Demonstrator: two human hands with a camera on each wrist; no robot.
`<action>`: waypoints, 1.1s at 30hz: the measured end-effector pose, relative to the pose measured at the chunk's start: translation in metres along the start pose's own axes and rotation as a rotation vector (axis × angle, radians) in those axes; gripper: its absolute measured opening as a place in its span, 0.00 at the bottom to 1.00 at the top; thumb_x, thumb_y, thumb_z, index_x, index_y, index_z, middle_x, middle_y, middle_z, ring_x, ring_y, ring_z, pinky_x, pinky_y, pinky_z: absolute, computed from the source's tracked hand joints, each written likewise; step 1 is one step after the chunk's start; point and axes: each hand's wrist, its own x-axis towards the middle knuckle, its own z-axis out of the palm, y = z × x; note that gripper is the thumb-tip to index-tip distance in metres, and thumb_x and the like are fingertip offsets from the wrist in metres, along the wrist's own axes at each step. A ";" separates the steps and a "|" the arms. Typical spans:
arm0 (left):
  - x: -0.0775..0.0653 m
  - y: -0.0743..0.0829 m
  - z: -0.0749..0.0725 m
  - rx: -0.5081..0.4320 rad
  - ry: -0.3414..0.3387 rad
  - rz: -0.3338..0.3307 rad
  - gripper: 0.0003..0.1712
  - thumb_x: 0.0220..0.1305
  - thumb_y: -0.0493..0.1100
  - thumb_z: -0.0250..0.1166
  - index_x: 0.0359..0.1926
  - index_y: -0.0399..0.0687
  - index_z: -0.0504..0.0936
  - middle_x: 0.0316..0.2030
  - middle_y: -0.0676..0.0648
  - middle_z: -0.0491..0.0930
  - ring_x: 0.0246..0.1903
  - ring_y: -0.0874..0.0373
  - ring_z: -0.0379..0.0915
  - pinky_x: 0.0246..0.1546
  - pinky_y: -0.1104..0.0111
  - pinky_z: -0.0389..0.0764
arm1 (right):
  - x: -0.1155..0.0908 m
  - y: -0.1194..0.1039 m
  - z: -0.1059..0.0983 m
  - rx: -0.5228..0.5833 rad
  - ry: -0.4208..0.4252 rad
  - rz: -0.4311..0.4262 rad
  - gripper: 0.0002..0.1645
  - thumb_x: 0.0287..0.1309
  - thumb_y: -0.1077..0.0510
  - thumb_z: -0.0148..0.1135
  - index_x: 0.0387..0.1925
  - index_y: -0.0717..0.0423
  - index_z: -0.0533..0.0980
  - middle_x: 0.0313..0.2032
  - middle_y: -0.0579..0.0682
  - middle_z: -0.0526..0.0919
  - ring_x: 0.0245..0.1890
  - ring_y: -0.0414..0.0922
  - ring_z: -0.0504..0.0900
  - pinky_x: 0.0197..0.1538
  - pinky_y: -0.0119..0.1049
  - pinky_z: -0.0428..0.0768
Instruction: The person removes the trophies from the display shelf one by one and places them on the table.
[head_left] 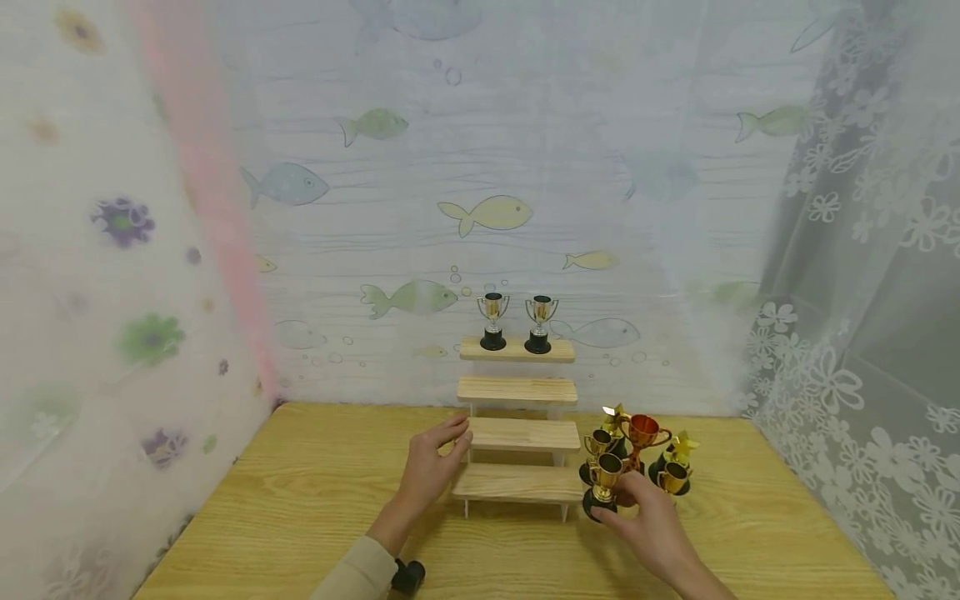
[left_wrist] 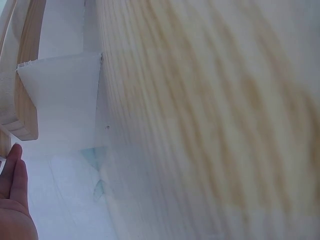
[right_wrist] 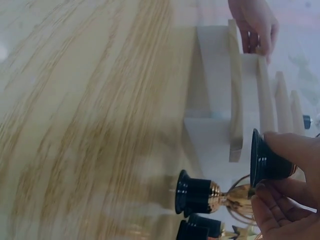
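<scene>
A wooden stepped display stand (head_left: 517,482) with pale, clear-looking supports stands on the table. My left hand (head_left: 433,457) holds the left end of one of its middle steps, thumb in front and fingers behind. In the left wrist view two straight fingers (left_wrist: 19,182) reach the end of a board. My right hand (head_left: 651,521) pinches a small gold trophy cup (head_left: 606,473) by its black base (right_wrist: 270,162), right of the lowest step. Two gold trophy cups, the left one (head_left: 492,310) and the right one (head_left: 541,312), stand upright on the top step.
Behind my right hand several trophies stand grouped on the table (head_left: 322,483), among them a red cup (head_left: 643,431), a gold star trophy (head_left: 682,448) and a small gold cup (head_left: 673,478). A fish-patterned curtain (head_left: 495,167) hangs behind the stand.
</scene>
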 end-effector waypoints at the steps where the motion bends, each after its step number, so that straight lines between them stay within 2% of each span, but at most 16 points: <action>1: 0.000 0.000 0.000 0.001 0.000 0.002 0.19 0.74 0.44 0.64 0.58 0.37 0.85 0.62 0.40 0.80 0.63 0.47 0.76 0.56 0.54 0.82 | -0.001 0.001 -0.001 -0.002 0.000 0.001 0.18 0.51 0.53 0.81 0.40 0.53 0.82 0.38 0.43 0.82 0.40 0.41 0.81 0.46 0.46 0.82; 10: -0.001 0.000 0.000 0.008 0.004 0.001 0.18 0.74 0.43 0.65 0.57 0.37 0.85 0.61 0.39 0.80 0.62 0.47 0.77 0.56 0.53 0.82 | -0.002 0.014 -0.005 -0.045 -0.002 0.009 0.16 0.50 0.55 0.80 0.34 0.54 0.79 0.35 0.44 0.81 0.38 0.42 0.81 0.45 0.45 0.83; 16: 0.000 0.000 0.000 0.014 0.007 0.004 0.18 0.74 0.43 0.65 0.57 0.38 0.85 0.61 0.40 0.80 0.62 0.47 0.77 0.56 0.54 0.82 | 0.000 0.024 -0.006 -0.046 -0.014 0.036 0.16 0.50 0.56 0.81 0.35 0.56 0.81 0.36 0.45 0.81 0.39 0.43 0.81 0.46 0.44 0.84; 20: 0.000 0.000 0.001 0.005 0.011 0.004 0.18 0.74 0.43 0.65 0.57 0.38 0.85 0.61 0.41 0.80 0.62 0.48 0.77 0.56 0.55 0.82 | 0.000 0.030 -0.007 -0.061 -0.028 0.053 0.16 0.50 0.56 0.81 0.36 0.56 0.82 0.35 0.45 0.81 0.37 0.42 0.79 0.42 0.39 0.82; 25: 0.000 0.000 0.000 -0.002 0.012 0.006 0.18 0.74 0.43 0.65 0.58 0.38 0.85 0.62 0.41 0.80 0.62 0.48 0.77 0.56 0.56 0.82 | -0.002 0.036 -0.004 -0.070 -0.028 0.075 0.17 0.47 0.58 0.81 0.33 0.57 0.79 0.32 0.46 0.79 0.32 0.41 0.75 0.35 0.34 0.77; 33: 0.000 0.001 0.000 -0.001 0.006 0.002 0.18 0.74 0.42 0.65 0.58 0.38 0.85 0.62 0.41 0.80 0.63 0.48 0.76 0.57 0.55 0.82 | -0.001 0.042 -0.001 -0.058 -0.050 0.096 0.18 0.47 0.59 0.81 0.33 0.59 0.78 0.31 0.47 0.78 0.31 0.42 0.74 0.33 0.34 0.76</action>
